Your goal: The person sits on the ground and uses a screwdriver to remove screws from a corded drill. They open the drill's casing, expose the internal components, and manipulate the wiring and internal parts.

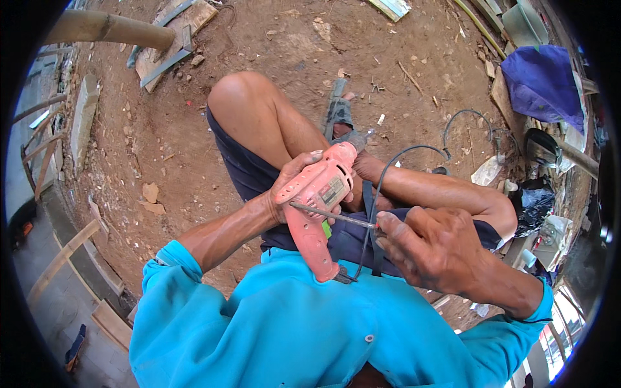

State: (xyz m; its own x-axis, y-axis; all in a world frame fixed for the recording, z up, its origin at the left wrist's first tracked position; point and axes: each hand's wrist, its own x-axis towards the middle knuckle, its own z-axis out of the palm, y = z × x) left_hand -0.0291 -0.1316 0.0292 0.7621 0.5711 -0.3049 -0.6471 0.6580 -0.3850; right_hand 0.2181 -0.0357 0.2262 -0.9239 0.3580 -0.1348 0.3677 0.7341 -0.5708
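Note:
A faded red electric drill (314,194) lies across my lap, its chuck pointing away from me and its handle toward my belly. My left hand (294,178) is wrapped round the drill's body from the left side. In my right hand (433,246) is a screwdriver (336,216), its thin metal shaft reaching left. The shaft's tip meets the drill casing near the top of the handle. Most of the screwdriver's grip is hidden inside my fingers. A black power cord (388,174) leaves the handle's end and curves off to the right.
I sit on bare brown soil with my legs folded. Several small screws (376,87) lie on the ground ahead. A bamboo pole (110,29) and wood pieces (174,52) are at the far left. On the right are a purple cloth (543,84) and a grey bucket (525,24).

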